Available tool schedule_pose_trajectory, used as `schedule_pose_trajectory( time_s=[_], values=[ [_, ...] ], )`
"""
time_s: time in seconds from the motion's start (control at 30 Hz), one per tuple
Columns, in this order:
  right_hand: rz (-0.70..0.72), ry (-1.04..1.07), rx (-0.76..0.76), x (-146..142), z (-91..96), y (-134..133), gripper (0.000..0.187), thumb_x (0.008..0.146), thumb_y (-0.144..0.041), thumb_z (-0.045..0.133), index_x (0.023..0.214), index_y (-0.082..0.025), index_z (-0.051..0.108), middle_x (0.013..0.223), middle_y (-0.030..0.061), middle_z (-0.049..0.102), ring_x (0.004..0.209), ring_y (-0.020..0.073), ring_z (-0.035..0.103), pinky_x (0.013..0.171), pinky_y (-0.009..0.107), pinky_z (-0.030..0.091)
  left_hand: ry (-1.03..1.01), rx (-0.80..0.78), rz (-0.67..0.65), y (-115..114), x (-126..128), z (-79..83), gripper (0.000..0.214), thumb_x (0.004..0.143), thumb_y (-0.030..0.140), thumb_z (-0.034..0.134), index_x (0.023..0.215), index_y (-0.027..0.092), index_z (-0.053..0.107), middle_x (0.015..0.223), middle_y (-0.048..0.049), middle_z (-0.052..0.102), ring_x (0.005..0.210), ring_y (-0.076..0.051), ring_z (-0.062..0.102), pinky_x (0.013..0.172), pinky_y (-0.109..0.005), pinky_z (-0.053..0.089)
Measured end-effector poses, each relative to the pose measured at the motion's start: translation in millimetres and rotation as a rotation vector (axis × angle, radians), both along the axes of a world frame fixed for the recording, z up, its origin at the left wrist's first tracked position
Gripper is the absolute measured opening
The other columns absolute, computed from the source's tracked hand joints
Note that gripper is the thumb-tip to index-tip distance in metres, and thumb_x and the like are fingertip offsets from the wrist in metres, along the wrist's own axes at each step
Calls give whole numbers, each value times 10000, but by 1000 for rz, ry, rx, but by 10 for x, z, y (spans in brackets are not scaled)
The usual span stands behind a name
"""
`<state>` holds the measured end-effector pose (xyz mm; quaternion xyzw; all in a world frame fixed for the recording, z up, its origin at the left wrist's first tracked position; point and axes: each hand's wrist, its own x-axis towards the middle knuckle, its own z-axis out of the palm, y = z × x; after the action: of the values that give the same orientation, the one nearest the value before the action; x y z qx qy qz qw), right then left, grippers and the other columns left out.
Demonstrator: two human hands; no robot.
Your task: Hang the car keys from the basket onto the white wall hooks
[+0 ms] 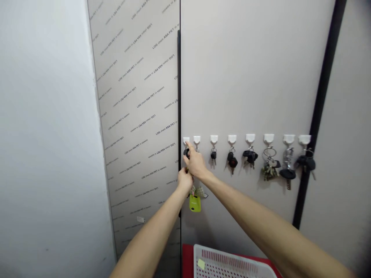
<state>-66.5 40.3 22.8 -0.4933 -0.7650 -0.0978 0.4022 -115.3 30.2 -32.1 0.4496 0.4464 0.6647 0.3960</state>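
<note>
The left fingers (183,172) pinch the key bunch (186,153) just below the half-curled right fingers (191,148), whose hold is unclear; likely light, hard and loose-swinging, the bunch is best gripped above its lime tag (195,203).

"What is shown at the far left of the frame?"
"A smooth white wall (46,116); beside it, a pale grey panel (139,81) covered in slanted black lettering is seen."
"And at the bottom, right of centre?"
"A white perforated plastic basket (195,258) is seen over a red flat surface (188,262); a pale yellow square (201,264) is seen inside."
</note>
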Motion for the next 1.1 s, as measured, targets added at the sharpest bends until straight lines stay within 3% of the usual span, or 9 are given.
schedule_pose_trajectory(
  time_s=[0.13,0.27,0.43,0.63,0.9,1.1],
  values=[
    [-30,30,60,-7,99,-14,518,723,-259,326,1192,-175,124,731,48,556,664,155,501,594,249,352,75,101,13,-15,-7,89,106,624,143,405,521,154,385,353,69,347,322,-40,296,363,-174,216],
    [-58,-82,42,-35,177,19,560,719,-237,338,1203,-172,63,741,59,547,687,164,502,604,259,352,26,89,-21,-33,8,147,117,646,167,381,530,158,366,351,75,323,301,-34,276,350,-172,210],
    [-149,-218,-31,-31,58,65,592,705,-182,348,1204,-194,29,714,71,545,649,179,512,581,276,353,50,5,-118,-25,-5,13,144,644,185,393,508,155,356,367,71,332,275,-28,273,336,-177,200],
    [-92,-217,-16,59,-97,52,590,715,-183,332,1208,-159,9,679,69,546,633,167,506,589,271,353,100,-27,-112,-26,-12,-127,154,612,159,438,475,149,368,365,64,361,281,-24,280,332,-171,184],
    [-50,-127,80,21,162,-1,607,724,-230,324,1207,-146,-34,726,72,546,653,165,501,604,272,354,63,102,-81,-82,11,130,152,651,170,378,502,152,352,394,65,340,306,-23,281,336,-165,208],
    [-111,-202,-24,-26,179,53,601,715,-163,316,1207,-167,-29,728,87,547,675,187,510,605,293,354,-3,66,-132,-35,-7,68,174,657,200,378,496,150,337,408,62,349,292,-19,281,333,-168,208]
  ],
)
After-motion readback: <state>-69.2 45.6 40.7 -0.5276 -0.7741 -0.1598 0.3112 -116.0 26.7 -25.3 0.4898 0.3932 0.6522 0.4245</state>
